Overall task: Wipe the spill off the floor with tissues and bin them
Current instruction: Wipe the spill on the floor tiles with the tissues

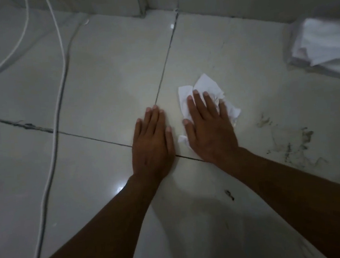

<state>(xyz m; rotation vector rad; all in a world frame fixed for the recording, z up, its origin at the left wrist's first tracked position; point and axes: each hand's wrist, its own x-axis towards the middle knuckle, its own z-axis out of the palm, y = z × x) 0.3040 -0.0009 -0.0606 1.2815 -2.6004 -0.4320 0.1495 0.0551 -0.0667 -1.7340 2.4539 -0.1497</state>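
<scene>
Two hands: both laid flat on the floor [104, 77], seen from the head view.
Right hand [210, 129]: fingers straight and slightly spread, pressed palm-down on the tissue [204, 87]; nothing is gripped.
Left hand [153, 142]: fingers straight and close together, rested on bare tile just beside the right hand, across a grout line [164, 66].
Tissue position: crumpled white sheet, pinned under the right hand, edges showing beyond the fingertips and by the thumb.
Spill: no clear puddle can be made out; dark smears [296, 143] are seen on the tile to the right, apart from the tissue.
Step judged: wiping under way, binning not yet done.
Risk 1: smears could be missed, since the tissue lies left of them.
Risk 2: thin tissue could tear or shed bits if dragged hard over the grout line.
Risk 3: white cable [60, 92] on the left could be snagged by a wide sweep.
Containers: no bin is in view. A pale bag-like wrapper [321, 43] lies at the far right, with white folded material inside; whether it is the tissue supply cannot be told.
</scene>
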